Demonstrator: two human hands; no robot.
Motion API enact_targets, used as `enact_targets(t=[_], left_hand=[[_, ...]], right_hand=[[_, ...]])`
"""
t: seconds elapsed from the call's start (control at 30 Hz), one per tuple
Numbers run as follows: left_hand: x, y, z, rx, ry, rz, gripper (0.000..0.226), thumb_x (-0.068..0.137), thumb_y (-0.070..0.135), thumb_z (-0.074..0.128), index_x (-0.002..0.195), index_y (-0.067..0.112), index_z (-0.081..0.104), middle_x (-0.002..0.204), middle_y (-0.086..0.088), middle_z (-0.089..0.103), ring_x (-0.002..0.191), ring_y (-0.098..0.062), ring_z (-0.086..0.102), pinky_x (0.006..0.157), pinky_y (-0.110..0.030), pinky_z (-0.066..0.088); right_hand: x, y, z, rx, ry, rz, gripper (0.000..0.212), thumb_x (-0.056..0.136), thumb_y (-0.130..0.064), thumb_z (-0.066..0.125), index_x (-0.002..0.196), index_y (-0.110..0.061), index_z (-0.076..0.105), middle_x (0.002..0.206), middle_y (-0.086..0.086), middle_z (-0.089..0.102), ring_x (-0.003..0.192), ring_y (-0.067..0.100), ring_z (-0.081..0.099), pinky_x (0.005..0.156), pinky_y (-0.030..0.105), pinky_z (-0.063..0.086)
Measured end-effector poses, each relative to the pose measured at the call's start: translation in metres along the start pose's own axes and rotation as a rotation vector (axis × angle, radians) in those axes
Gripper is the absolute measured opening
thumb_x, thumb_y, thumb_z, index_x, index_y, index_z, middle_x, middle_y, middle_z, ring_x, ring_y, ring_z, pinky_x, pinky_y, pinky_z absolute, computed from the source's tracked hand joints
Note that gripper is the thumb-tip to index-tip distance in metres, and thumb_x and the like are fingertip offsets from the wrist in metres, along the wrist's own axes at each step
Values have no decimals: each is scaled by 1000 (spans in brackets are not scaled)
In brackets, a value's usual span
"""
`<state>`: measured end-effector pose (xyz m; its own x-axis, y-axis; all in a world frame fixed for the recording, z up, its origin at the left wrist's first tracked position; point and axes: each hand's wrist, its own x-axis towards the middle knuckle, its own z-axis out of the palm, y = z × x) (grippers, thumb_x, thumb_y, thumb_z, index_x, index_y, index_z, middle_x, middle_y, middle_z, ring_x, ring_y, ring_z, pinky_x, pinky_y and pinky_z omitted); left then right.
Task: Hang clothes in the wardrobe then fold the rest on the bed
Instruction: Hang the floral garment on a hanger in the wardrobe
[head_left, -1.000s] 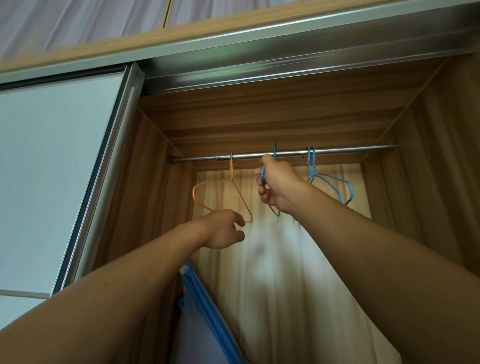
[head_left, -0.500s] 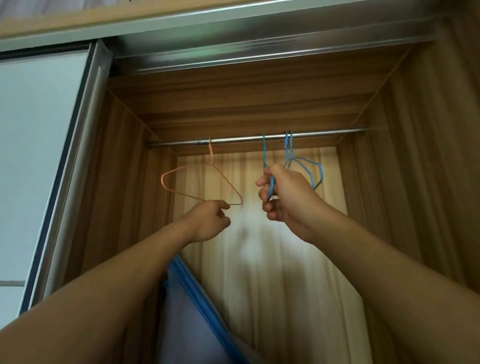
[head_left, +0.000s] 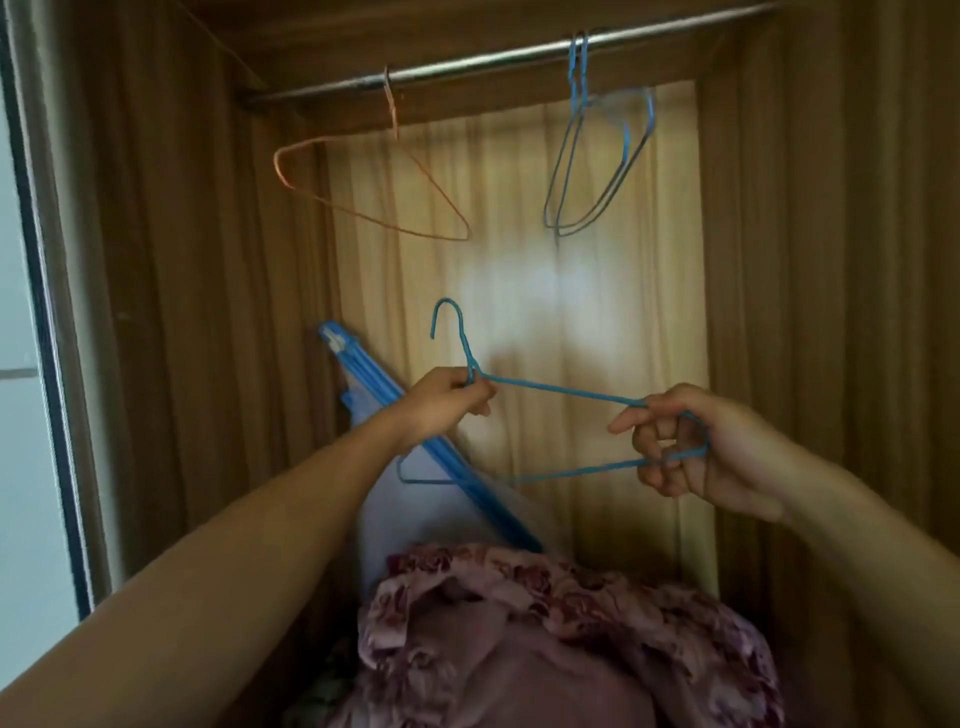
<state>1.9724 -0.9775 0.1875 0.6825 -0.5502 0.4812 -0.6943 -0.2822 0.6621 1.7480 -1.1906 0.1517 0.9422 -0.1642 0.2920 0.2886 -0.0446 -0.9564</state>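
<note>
An orange wire hanger (head_left: 374, 214) dangles from the steel rail (head_left: 493, 61) above the left hand (head_left: 447, 400), whose fingers pinch a blue wire hanger (head_left: 561, 389) by its neck. A blue folded frame (head_left: 384, 389) leans behind them. The right hand (head_left: 696, 447) clasps the blue wire hanger's far corner. Pink floral fabric (head_left: 545, 613) lies beneath both.

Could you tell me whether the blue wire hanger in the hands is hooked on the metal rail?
No, the hook of the blue wire hanger is free in the air, well below the metal rail.
</note>
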Motion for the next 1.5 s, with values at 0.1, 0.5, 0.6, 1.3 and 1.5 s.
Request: enact_targets(t=[0.1, 0.5, 0.6, 1.3, 1.5], left_hand=[[-9, -21, 18, -31, -6, -42, 24, 96, 29, 61, 98, 10, 75, 73, 1, 66, 72, -13, 60, 77, -28, 46], [-49, -81, 72, 108, -165, -163, 37, 100, 41, 59, 74, 17, 70, 63, -3, 51, 44, -3, 43, 47, -15, 37], [-60, -93, 82, 152, -228, -191, 42, 100, 38, 59, 79, 5, 72, 70, -9, 63, 62, -14, 56, 63, -28, 46], [-28, -89, 188, -180, -146, -28, 39, 102, 12, 53, 63, 8, 51, 61, -8, 51, 60, -21, 47, 62, -34, 34], [-34, -91, 195, -255, -211, 65, 40, 99, 9, 57, 58, 11, 55, 52, -2, 56, 51, -16, 51, 58, -32, 41]], right_hand=[[16, 42, -22, 15, 102, 60, 35, 99, -26, 46, 101, -2, 71, 70, 7, 54, 55, 31, 61, 45, 26, 45], [26, 231, -63, -772, 184, 100, 46, 90, -41, 75, 131, -26, 59, 125, -3, 65, 117, 20, 62, 101, 27, 49], [31, 277, -89, -924, 262, 359, 67, 91, -60, 62, 147, -24, 52, 143, 4, 59, 132, 21, 55, 109, 35, 44], [57, 147, -33, -953, 55, 16, 33, 96, -45, 66, 117, -21, 68, 106, -3, 72, 100, 12, 66, 79, 22, 49], [45, 178, -38, -1288, 129, -6, 88, 74, -62, 79, 139, -23, 35, 122, 6, 65, 108, 32, 64, 82, 39, 50]])
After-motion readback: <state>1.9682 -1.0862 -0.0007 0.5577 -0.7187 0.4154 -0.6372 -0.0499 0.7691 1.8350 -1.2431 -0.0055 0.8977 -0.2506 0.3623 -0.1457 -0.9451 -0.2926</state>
